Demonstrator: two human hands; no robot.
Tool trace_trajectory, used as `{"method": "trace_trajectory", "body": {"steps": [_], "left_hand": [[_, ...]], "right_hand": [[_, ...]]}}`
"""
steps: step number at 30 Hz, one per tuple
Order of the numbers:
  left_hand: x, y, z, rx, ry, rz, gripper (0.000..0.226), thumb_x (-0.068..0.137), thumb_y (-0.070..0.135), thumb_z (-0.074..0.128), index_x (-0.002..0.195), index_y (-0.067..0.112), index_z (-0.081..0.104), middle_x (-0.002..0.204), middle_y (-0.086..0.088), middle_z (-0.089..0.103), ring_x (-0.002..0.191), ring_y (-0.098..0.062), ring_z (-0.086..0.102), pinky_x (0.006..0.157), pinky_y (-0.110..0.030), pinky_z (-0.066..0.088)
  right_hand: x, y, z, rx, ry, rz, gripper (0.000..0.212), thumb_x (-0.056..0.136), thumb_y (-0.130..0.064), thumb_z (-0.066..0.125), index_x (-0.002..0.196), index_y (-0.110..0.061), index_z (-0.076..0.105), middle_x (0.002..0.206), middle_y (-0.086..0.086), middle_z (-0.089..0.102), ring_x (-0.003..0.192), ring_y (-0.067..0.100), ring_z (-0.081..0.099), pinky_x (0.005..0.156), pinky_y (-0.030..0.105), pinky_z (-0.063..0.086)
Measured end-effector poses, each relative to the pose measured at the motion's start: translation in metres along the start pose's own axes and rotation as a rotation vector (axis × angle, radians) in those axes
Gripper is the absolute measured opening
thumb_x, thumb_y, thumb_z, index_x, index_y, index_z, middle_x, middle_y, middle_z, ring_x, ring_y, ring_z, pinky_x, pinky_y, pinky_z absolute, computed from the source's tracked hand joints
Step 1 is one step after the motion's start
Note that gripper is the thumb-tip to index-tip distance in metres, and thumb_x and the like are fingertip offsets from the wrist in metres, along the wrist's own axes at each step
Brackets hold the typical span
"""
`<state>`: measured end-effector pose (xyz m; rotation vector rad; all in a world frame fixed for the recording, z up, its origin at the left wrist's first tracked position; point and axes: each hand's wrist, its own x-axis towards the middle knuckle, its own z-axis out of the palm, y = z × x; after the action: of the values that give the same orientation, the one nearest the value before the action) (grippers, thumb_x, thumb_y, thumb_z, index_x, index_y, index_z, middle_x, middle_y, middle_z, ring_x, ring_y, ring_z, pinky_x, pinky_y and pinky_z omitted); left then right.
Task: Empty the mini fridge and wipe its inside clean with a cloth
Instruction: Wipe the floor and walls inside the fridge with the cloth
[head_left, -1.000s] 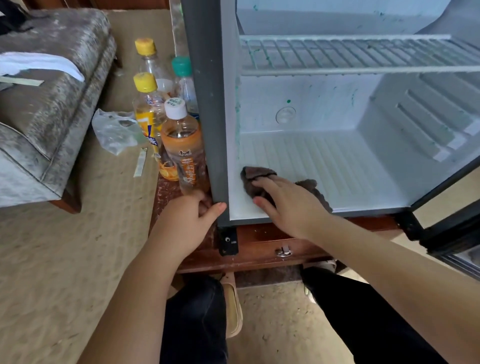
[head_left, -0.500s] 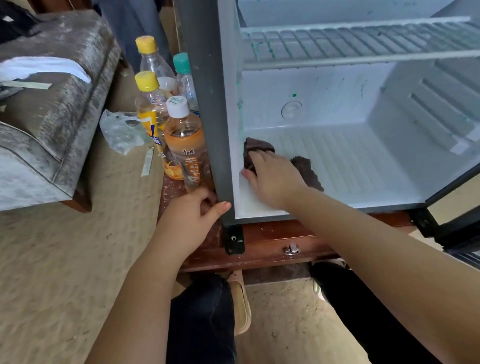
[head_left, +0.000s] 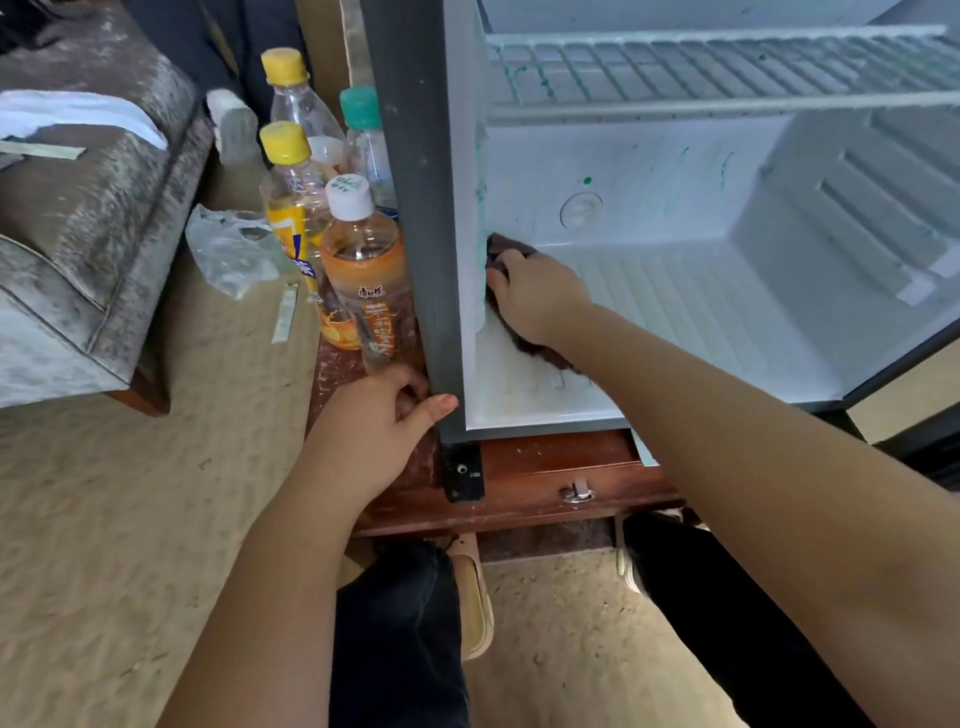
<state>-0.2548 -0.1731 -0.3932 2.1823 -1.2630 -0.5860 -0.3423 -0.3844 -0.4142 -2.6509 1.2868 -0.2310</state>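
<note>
Pressed cloth (head_left: 508, 246) to fridge's (head_left: 410, 208) left inner wall, frame center, right hand (head_left: 537, 296) curled over it; gripped fridge's lower front edge with left hand (head_left: 379, 415). At left, bottle (head_left: 366, 280) labelled in Chinese.

The fridge (head_left: 410, 208) is dark grey outside and white inside, speckled and smeared with green. My cloth (head_left: 508, 245) inside the fridge is dark brown. Left of the fridge stand the yellow-capped bottles (head_left: 284, 171), a teal-capped bottle (head_left: 363, 135) and a white-capped bottle (head_left: 363, 280) with an orange label. The table (head_left: 519, 467) under the fridge is glossy red-brown. Left of the fridge, the carpet (head_left: 156, 493) is sandy beige and the sofa (head_left: 104, 182) mottled grey.
</note>
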Motion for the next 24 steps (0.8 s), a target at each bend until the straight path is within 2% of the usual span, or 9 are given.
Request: {"method": "trace_trajectory", "body": {"steps": [4, 8, 12, 15, 17, 20, 21, 24], "left_hand": [[-0.001, 0.001, -0.001, 0.024, -0.009, 0.014, 0.035, 0.088, 0.049, 0.055, 0.108, 0.021, 0.062, 0.083, 0.004, 0.069, 0.077, -0.015, 0.065, 0.079, -0.042, 0.052], [-0.002, 0.002, -0.001, 0.029, -0.002, 0.015, 0.036, 0.088, 0.049, 0.054, 0.109, 0.02, 0.061, 0.083, 0.003, 0.068, 0.076, -0.015, 0.065, 0.079, -0.042, 0.052], [-0.002, 0.001, -0.001, 0.03, 0.002, 0.015, 0.035, 0.087, 0.051, 0.054, 0.106, 0.023, 0.062, 0.085, 0.005, 0.068, 0.077, -0.012, 0.065, 0.079, -0.038, 0.052], [-0.001, -0.001, -0.001, 0.024, -0.005, 0.011, 0.024, 0.086, 0.05, 0.057, 0.093, 0.028, 0.059, 0.083, 0.007, 0.068, 0.075, -0.009, 0.064, 0.076, -0.031, 0.051], [0.0, -0.003, -0.001, 0.007, -0.014, 0.011, 0.021, 0.085, 0.051, 0.057, 0.089, 0.03, 0.059, 0.08, 0.008, 0.068, 0.074, -0.008, 0.065, 0.075, -0.029, 0.051], [0.001, -0.005, -0.001, -0.006, -0.032, 0.011, 0.029, 0.08, 0.057, 0.054, 0.089, 0.03, 0.06, 0.08, 0.007, 0.069, 0.074, -0.008, 0.065, 0.076, -0.03, 0.051], [0.001, -0.005, -0.001, -0.008, -0.04, 0.008, 0.035, 0.077, 0.062, 0.05, 0.091, 0.03, 0.06, 0.081, 0.007, 0.069, 0.074, -0.008, 0.065, 0.076, -0.03, 0.051], [0.002, -0.005, -0.001, 0.007, -0.054, 0.001, 0.038, 0.078, 0.062, 0.048, 0.094, 0.031, 0.059, 0.082, 0.009, 0.068, 0.075, -0.008, 0.065, 0.076, -0.03, 0.051]], "right_hand": [[-0.073, 0.009, 0.0, 0.029, 0.043, -0.157, 0.037, 0.1, -0.036, 0.035, 0.123, -0.013, 0.053, 0.114, 0.012, 0.06, 0.099, 0.03, 0.057, 0.081, 0.038, 0.042], [-0.12, 0.017, -0.004, 0.098, 0.086, -0.298, 0.036, 0.1, -0.031, 0.04, 0.13, -0.014, 0.051, 0.119, 0.006, 0.061, 0.109, 0.023, 0.055, 0.089, 0.031, 0.039], [-0.064, 0.013, 0.004, 0.062, 0.045, -0.198, 0.039, 0.1, -0.031, 0.037, 0.135, -0.014, 0.044, 0.128, 0.01, 0.056, 0.113, 0.028, 0.053, 0.089, 0.036, 0.04], [-0.003, 0.01, 0.015, 0.119, 0.045, -0.031, 0.045, 0.1, -0.028, 0.036, 0.141, -0.01, 0.036, 0.132, 0.017, 0.052, 0.117, 0.033, 0.05, 0.093, 0.038, 0.041], [0.02, 0.005, 0.021, 0.143, 0.142, 0.024, 0.038, 0.098, -0.021, 0.037, 0.133, -0.008, 0.046, 0.125, 0.017, 0.056, 0.112, 0.032, 0.051, 0.088, 0.037, 0.042], [0.028, -0.006, 0.029, 0.303, 0.255, -0.11, 0.025, 0.089, -0.007, 0.041, 0.101, -0.003, 0.063, 0.1, 0.015, 0.064, 0.095, 0.035, 0.056, 0.07, 0.034, 0.043], [0.029, -0.007, 0.032, 0.326, 0.254, -0.147, 0.024, 0.087, -0.005, 0.041, 0.095, -0.001, 0.064, 0.098, 0.014, 0.064, 0.094, 0.034, 0.055, 0.071, 0.034, 0.043], [0.035, -0.005, 0.033, 0.213, 0.192, -0.175, 0.036, 0.087, -0.012, 0.038, 0.112, -0.008, 0.064, 0.117, 0.009, 0.06, 0.108, 0.032, 0.05, 0.088, 0.04, 0.044]]}}
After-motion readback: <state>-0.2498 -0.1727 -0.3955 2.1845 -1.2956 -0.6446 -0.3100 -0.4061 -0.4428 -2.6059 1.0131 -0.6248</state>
